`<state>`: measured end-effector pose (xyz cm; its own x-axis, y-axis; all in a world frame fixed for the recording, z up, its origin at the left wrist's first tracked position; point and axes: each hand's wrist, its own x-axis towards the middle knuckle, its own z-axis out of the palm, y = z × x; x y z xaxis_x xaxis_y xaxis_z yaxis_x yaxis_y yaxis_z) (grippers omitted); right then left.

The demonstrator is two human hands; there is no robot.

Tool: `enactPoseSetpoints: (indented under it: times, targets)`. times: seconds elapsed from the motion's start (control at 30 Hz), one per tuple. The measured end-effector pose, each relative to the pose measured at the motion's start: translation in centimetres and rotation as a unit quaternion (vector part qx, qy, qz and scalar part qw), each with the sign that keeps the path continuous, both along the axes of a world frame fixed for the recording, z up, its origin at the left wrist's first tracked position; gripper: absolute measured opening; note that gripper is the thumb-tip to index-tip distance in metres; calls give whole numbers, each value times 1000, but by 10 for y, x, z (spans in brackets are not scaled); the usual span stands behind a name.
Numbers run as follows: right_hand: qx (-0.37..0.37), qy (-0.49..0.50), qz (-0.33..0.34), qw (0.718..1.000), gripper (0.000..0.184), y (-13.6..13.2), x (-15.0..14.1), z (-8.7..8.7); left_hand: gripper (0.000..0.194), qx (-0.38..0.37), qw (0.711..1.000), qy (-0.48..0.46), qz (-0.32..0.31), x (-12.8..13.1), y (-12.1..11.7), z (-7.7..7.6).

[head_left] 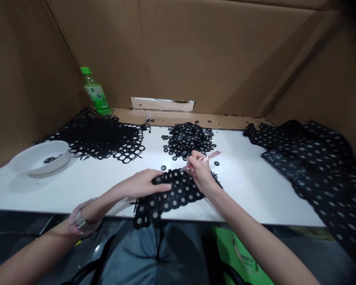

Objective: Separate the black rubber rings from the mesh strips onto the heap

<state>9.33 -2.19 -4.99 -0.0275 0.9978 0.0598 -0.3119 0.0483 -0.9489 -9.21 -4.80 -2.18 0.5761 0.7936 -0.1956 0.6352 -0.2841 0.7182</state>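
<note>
A piece of black perforated sheet [178, 193], made of joined rings with pale centres, lies at the table's front edge and hangs partly over it. My left hand [146, 183] rests on its left side, thumb stretched across the top and fingers lying along the far edge. In my right hand [198, 168] is a slim pen-like tool [211, 155] with a clear reddish shaft; its tip points down-left at the sheet's upper edge. Just beyond stands a heap of loose black rings [190, 138], with a few single rings scattered around it.
Black lattice scrap [106, 136] is piled at the left, behind a white bowl [41, 157] holding a few dark pieces. A green drink bottle [96, 93] stands behind. More dotted black sheet [314, 158] drapes over the right edge. Cardboard walls [195, 55] enclose the white table [240, 190].
</note>
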Motion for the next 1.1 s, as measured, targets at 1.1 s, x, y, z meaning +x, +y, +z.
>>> enactPoseSetpoints:
  times: [1.1]
  targets:
    - [207,-336,13,919,24,9,-17,-18,21,0,988,-132,77,6,21,-36]
